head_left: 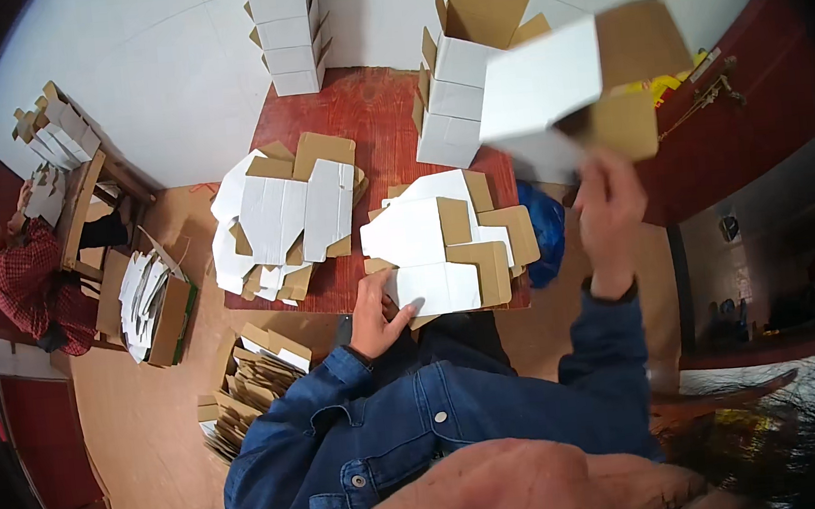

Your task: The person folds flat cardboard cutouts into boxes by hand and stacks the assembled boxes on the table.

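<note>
My right hand (610, 206) is raised to the right of the table, blurred by motion, and grips the lower edge of a folded cardboard box (540, 80). That box is white outside and brown inside, with its flaps standing open. At the table's near edge my left hand (374, 317) pinches the corner of a flat white carton (433, 289), thumb on top and fingers partly hidden under it. This carton lies on a pile of flat cartons (413, 227) with brown flaps.
Another heap of flat cartons (273, 213) covers the left of the red table (380, 111). Folded boxes are stacked at the back (286, 32) and back right (448, 104). A carton-filled bin (267, 369) stands by my left arm. Far left, a person (25, 259) sits at a bench.
</note>
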Demonstrator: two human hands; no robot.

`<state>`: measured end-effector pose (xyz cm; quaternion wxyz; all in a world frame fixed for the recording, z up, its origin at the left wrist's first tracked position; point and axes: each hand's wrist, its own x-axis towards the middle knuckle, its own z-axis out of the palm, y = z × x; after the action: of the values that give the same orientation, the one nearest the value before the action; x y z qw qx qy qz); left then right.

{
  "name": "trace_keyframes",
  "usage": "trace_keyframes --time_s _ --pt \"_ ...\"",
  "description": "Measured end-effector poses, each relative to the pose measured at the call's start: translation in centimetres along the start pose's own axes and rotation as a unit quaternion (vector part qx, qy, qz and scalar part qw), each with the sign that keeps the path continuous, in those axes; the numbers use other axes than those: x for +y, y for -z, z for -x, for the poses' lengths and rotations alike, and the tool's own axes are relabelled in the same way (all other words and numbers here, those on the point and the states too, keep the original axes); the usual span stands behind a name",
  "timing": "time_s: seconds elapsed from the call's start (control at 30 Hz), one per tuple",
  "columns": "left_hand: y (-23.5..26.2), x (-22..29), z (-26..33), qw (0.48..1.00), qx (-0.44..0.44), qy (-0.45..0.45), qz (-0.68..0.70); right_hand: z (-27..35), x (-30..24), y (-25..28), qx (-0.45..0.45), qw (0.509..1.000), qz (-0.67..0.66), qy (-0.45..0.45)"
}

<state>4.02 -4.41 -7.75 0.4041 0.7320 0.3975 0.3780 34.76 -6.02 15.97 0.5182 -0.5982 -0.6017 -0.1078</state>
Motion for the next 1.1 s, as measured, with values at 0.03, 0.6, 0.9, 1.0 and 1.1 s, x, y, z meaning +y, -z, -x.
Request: trace_keyframes --time_s 0.03,0.6,0.9,1.0,1.1 --pt "-0.1 0.2 0.0 1.0 0.008 -0.008 -0.013 -2.4 0.8 0.2 0.022 0.997 0.006 0.069" --pt "-0.1 -0.4 0.1 0.999 0.008 -0.005 -0.05 -17.9 3.2 -8.1 -0.069 0.987 0.103 0.106" --pt "-0.2 -0.4 0.0 0.998 0.012 -0.02 -0.053 -17.8 4.9 -8.7 -0.048 0.987 0.126 0.091" --pt "-0.3 -0.6 0.0 0.998 0.017 -0.03 -0.057 -17.9 5.1 -8.7 -0.053 0.987 0.125 0.08" --pt "-0.4 -0.8 -0.1 0.997 0.022 -0.04 -0.06 -18.0 5.1 -8.8 -0.058 0.988 0.125 0.069"
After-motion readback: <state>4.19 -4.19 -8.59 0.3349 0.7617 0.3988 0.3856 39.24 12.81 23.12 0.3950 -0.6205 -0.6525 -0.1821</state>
